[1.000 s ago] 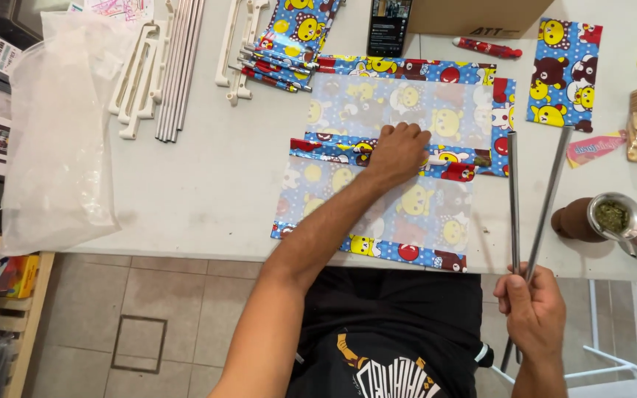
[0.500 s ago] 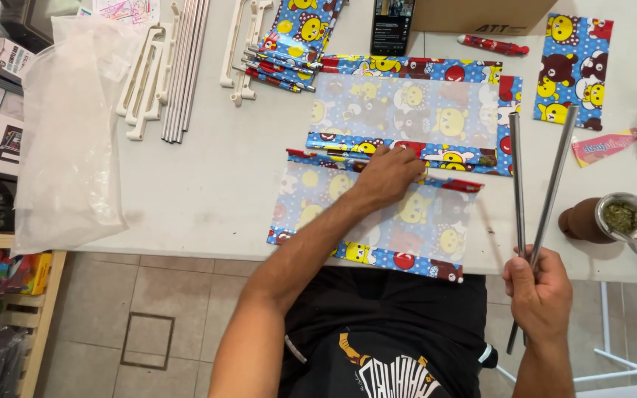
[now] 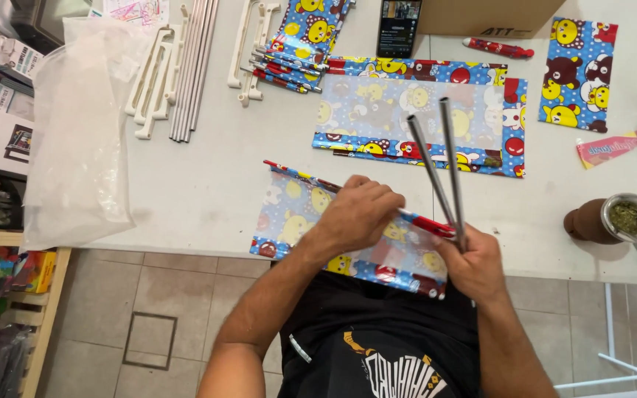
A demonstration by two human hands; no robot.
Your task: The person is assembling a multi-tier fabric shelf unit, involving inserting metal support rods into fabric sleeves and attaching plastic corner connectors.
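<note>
My right hand (image 3: 473, 267) is closed around the lower ends of two thin grey metal rods (image 3: 436, 166), which fan upward and away from me over the white worktop (image 3: 208, 191). My left hand (image 3: 359, 214) is curled with its fingers pressing on the blue cartoon-printed plastic panel (image 3: 296, 214) that lies at the near edge of the worktop, hanging a little over it. That hand pinches at the red-trimmed top hem of the panel; whether it truly grips the hem or only presses it flat, I cannot tell.

As I judge it, the work is partway: neither rod is in this panel's hem yet, and the rods' held ends sit just beside the hem's right end, nearly touching it. A second, larger panel of the same printed plastic (image 3: 422, 118) lies flat farther back, toward the far right (I cannot see whether it has rods in it). Well apart, toward the far left corner, wait a bundle of long grey metal rods (image 3: 193, 66), white plastic brackets (image 3: 152, 85) and a stack of folded printed panels (image 3: 296, 40).
</note>
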